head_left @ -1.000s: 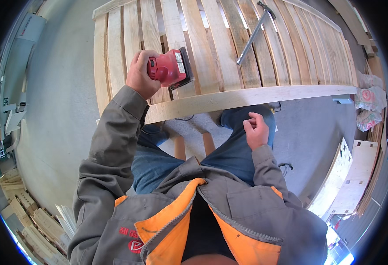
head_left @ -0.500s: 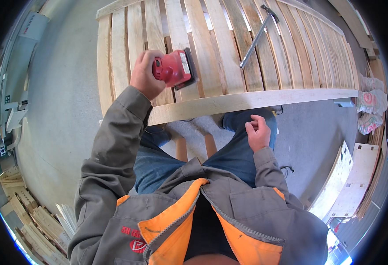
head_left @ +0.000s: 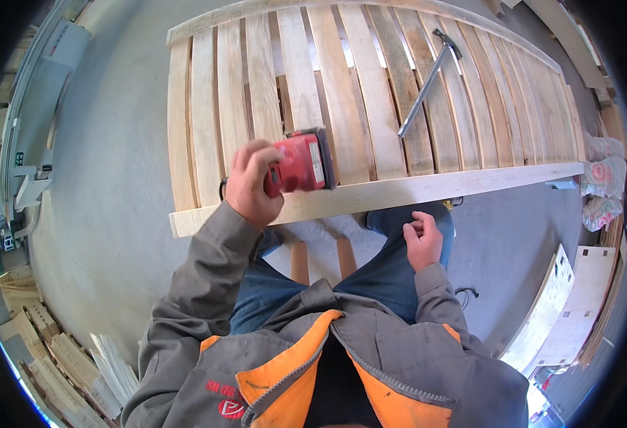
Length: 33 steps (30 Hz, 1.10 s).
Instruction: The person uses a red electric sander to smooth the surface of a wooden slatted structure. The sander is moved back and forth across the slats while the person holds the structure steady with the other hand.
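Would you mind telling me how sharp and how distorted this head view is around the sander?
In the head view, the left hand on the red sander looks slightly motion-blurred; the slatted wooden panel is sharp but its straight edges bow from fisheye; daylight is even, without harsh glare; the corners are black.

A woodworking shop: concrete floor, stacked timber offcuts, slatted wooden panel

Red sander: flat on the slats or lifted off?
Flat on them. The red sander sits base-down across the wooden slats near the front rail, left hand gripping its rear. Running or not: cannot tell.
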Tool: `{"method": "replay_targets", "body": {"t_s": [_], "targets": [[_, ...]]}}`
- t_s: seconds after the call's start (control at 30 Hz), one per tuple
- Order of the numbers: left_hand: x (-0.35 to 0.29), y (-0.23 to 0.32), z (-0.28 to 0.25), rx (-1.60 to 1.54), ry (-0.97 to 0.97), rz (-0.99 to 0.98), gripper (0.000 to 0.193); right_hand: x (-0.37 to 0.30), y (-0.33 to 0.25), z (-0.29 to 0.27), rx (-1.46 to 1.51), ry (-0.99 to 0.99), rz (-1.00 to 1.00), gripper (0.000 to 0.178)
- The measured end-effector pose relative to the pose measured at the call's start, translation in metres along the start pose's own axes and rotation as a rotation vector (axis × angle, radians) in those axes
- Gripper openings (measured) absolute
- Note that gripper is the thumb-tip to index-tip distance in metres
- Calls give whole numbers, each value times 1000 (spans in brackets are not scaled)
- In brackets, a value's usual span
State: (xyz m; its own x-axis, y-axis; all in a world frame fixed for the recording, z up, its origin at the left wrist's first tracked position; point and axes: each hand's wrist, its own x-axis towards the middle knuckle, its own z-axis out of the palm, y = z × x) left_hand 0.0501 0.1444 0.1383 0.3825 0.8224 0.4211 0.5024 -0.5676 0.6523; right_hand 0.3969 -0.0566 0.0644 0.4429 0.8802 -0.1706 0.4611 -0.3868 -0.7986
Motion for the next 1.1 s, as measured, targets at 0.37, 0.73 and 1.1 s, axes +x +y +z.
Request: {"method": "replay_targets", "body": {"t_s": [0.37,0.73,1.1], "targets": [[112,-92,-3,-102,92,-147,71,5,2,0,39,1,12,33],[107,-87,1,-37,-60,-76,61,4,-1,-3,37,3,11,32],[90,-73,-6,-53,-130,-37,58,4,4,-3,46,12,19,32]]}}
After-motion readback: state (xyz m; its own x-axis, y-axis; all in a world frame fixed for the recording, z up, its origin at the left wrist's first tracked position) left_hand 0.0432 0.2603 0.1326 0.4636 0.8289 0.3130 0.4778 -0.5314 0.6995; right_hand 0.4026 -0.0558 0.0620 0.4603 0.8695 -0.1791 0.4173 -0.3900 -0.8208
